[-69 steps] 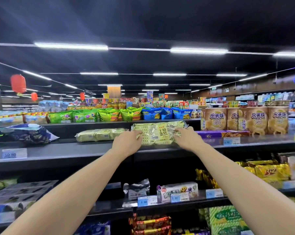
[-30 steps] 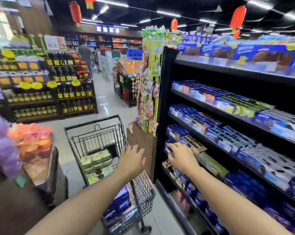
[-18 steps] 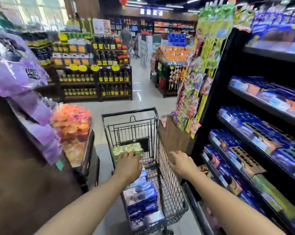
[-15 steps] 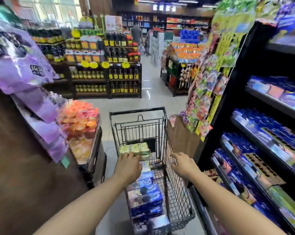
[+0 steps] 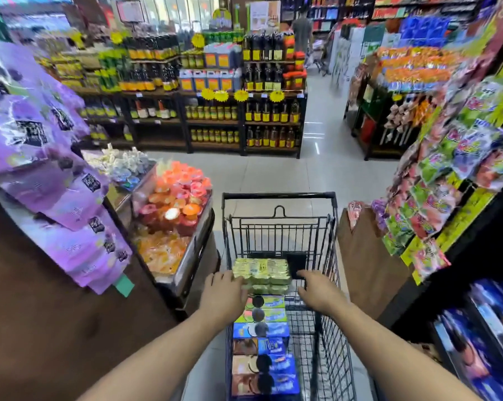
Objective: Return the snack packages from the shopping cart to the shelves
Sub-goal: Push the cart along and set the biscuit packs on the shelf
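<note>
A black wire shopping cart (image 5: 279,195) stands in the aisle right in front of me. Inside it, a yellow-green multi-pack of snacks (image 5: 261,272) lies on top at the far end of a row of blue cookie boxes (image 5: 263,347). My left hand (image 5: 224,293) reaches into the cart with its fingertips at the pack's left edge. My right hand (image 5: 319,290) hovers at the pack's right side, fingers spread, a small gap away from it. Neither hand has lifted anything.
A dark shelf unit with blue packages (image 5: 484,337) and hanging candy bags (image 5: 435,198) runs along the right. On the left are purple bags (image 5: 56,198) and a bin of orange jelly cups (image 5: 175,204). Bottle shelves (image 5: 215,111) stand across the tiled aisle.
I have turned from the shelf, where both hands held a yellow-green pack, to the cart. Both hands have come down into it, on either side of another yellow-green pack.
</note>
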